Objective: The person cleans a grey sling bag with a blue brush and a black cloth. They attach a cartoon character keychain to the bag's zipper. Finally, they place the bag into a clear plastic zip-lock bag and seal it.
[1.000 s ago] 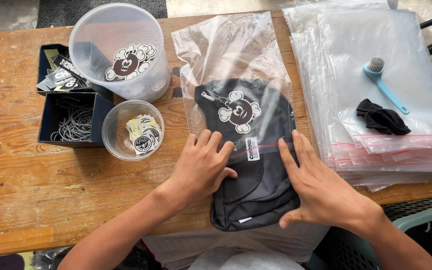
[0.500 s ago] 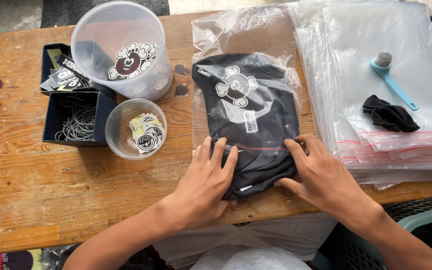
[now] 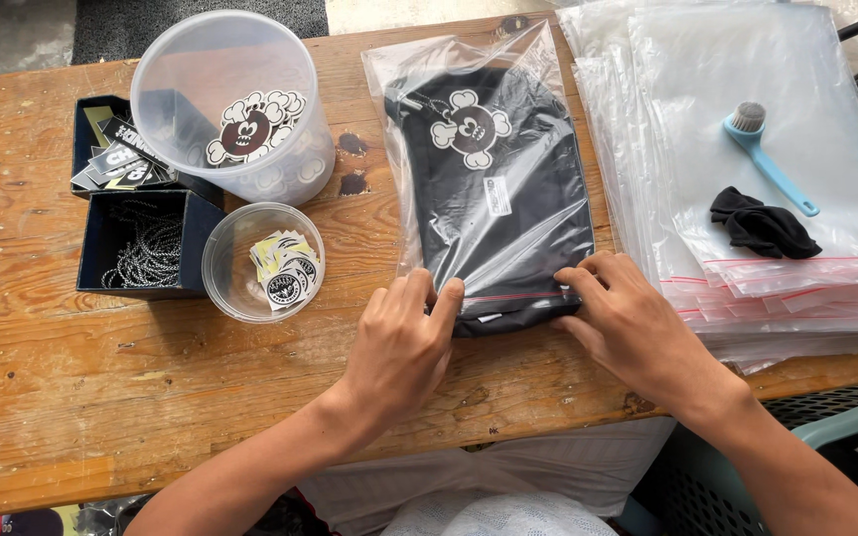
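Both hands, left hand [image 3: 404, 342] and right hand [image 3: 638, 328], press the clear bag's [image 3: 508, 213] open edge over a folded black garment [image 3: 494, 169].

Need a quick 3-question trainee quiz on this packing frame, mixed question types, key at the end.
1. True or false: the dark folded garment lies entirely inside the clear zip bag.
2. What lies on the stack of clear bags beside the blue brush? A) scissors B) black cloth C) tape
3. Which hand is nearer the small round tub of stickers?

Key
1. False: its near edge sticks out at the bag mouth, between the left hand and the right hand.
2. B, the black cloth.
3. Left.
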